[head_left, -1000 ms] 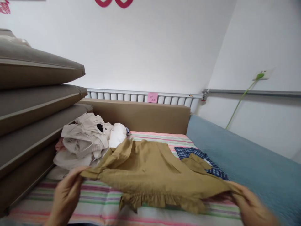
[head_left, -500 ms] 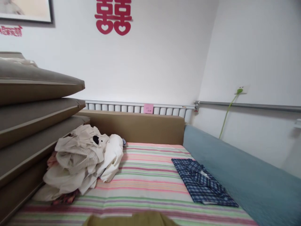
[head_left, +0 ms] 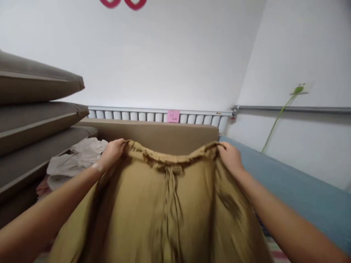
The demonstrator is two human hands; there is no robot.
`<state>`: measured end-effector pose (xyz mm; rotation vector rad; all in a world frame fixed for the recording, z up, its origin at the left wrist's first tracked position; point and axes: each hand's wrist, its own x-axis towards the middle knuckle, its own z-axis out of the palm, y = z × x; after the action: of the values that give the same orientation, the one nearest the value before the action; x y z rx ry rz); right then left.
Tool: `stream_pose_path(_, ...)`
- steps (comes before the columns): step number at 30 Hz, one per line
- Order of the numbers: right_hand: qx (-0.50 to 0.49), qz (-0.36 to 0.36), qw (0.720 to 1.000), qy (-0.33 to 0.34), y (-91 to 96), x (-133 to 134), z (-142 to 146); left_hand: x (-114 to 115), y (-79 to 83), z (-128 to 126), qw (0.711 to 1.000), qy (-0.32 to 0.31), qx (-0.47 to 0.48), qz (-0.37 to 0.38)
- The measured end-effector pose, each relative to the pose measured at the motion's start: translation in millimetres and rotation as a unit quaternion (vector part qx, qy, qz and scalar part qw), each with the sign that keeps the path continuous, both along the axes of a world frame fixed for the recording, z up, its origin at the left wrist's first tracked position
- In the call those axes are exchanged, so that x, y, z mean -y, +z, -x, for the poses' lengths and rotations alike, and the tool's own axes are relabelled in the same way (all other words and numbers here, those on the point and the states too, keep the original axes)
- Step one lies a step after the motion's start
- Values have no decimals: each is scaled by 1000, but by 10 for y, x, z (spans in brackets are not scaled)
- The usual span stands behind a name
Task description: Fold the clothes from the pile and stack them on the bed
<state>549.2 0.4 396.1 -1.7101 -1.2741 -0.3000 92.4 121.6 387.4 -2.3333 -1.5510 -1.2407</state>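
Note:
A mustard-brown garment (head_left: 159,197) hangs stretched out between my hands, with a gathered top edge and long tie strings down its middle. Whether it is a blouse or trousers I cannot tell. My left hand (head_left: 115,150) pinches the left end of that edge. At the right end, my right hand (head_left: 230,157) has its fingers closed on the cloth. The lower part is blurred and runs out of view. Behind my left forearm lies a heap of whitish clothes (head_left: 74,157), partly covered. The blue checked cloth beyond my right arm is almost wholly hidden.
Thick grey-brown cushions (head_left: 41,120) are stacked at the left. A brown padded board (head_left: 153,135) and a white radiator with a pink note (head_left: 173,116) stand behind. Along the right runs a blue padded side (head_left: 287,186). A green cord (head_left: 276,120) hangs from a wall socket.
Both hands have come into view, raising the mustard-brown garment from the bottom edge and spreading it out. It now covers most of the striped bed and the checked cloth. The view has tilted down.

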Motion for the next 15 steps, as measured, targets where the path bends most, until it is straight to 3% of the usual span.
stream_pose_path(3,-23,35,999,0,-127,-520,190,-476,-122,-420,998,22,-13,52)
stream_pose_path(4,-22,41,999,13,-286,-595,303,-529,-264,-517,998,27,-6,60)
stream_pose_path(6,-9,55,996,63,-800,-508,558,-408,-718,-585,997,18,-7,74)
stream_pose_path(8,8,90,987,134,-1530,-120,758,-31,-1373,-441,995,-13,-17,92)
stream_pose_path(10,1,156,968,198,-2336,456,807,466,-2135,-96,990,-56,-10,130)
stream_pose_path(11,-23,185,964,188,-2706,765,768,715,-2509,128,985,-62,7,162)
stream_pose_path(13,-92,212,966,116,-3278,1327,597,1152,-3141,591,977,1,62,205)
stream_pose_path(15,-168,222,959,50,-3575,1723,398,1464,-3536,958,967,73,104,221)
